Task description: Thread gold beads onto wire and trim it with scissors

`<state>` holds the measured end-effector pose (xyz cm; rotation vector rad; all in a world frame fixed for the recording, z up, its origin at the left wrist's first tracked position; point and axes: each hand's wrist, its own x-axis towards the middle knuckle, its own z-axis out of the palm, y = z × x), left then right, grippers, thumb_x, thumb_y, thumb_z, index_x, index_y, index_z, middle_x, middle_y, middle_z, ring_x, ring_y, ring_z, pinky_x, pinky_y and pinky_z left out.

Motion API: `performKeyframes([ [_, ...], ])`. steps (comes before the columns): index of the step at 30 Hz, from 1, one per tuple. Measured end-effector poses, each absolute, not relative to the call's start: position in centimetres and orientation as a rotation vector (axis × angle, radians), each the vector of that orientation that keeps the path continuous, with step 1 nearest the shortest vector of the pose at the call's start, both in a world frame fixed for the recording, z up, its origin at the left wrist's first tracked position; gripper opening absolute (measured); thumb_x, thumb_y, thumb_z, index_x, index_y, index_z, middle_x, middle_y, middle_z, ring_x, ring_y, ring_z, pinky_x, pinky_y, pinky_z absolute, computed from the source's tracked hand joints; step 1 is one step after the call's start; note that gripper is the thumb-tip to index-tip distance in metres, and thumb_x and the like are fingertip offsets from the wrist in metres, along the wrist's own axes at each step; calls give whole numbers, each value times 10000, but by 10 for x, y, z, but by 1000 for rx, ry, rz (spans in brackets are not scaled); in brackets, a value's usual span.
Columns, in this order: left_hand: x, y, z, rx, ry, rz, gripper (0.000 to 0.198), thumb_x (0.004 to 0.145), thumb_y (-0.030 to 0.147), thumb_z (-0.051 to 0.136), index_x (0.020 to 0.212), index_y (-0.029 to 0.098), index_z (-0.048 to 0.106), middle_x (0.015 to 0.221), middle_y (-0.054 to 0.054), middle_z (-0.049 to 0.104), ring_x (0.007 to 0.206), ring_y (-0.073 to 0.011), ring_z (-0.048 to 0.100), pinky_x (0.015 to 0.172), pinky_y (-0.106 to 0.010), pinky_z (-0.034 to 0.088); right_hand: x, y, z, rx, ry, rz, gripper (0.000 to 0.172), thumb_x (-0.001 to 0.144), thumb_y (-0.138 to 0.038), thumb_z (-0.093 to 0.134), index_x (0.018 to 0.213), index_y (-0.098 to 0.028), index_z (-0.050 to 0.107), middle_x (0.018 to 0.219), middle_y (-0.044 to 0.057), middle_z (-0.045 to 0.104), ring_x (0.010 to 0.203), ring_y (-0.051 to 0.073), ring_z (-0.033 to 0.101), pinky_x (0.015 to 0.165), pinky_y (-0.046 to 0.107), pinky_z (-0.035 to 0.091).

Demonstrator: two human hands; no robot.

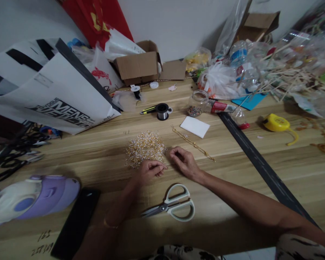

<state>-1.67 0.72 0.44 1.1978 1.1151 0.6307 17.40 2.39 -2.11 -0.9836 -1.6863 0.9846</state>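
Observation:
A loose heap of small gold and clear beads (145, 146) lies on the wooden table in front of me. My left hand (151, 170) rests at the heap's near edge, its thumb and fingers pinched together; whatever is between them is too small to make out. Close by on the right, my right hand (184, 162) is curled with the fingertips drawn in by the heap's right side, and its grip is hidden. A gold chain (194, 144) stretches beyond my right hand. White-handled scissors (169, 206) lie nearer to me, blades pointing left.
Behind the heap are a wire spool (162, 112), a white card (195, 126) and a bead jar (197, 104). A purple bottle (50, 196) and black phone (76, 222) lie left, below a paper bag (62, 90). A yellow tape measure (276, 122) sits right.

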Motion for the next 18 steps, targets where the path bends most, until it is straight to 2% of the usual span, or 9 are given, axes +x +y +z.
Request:
performKeyframes([
  [8,-14,7,4,1165,1145,603,353,575,427,760,722,111,710,541,4,606,494,-81,513,511,-194,405,173,24,-18,-977,-1683,989,125,888,-247,494,794,-176,537,718,15,551,663,144,497,610,243,396],
  [18,-11,5,8,1203,1175,609,329,608,404,737,742,106,702,584,5,609,521,-83,490,516,-195,390,174,24,-20,-986,-1689,989,150,890,-265,496,780,-171,540,704,10,537,653,138,486,598,236,388],
])
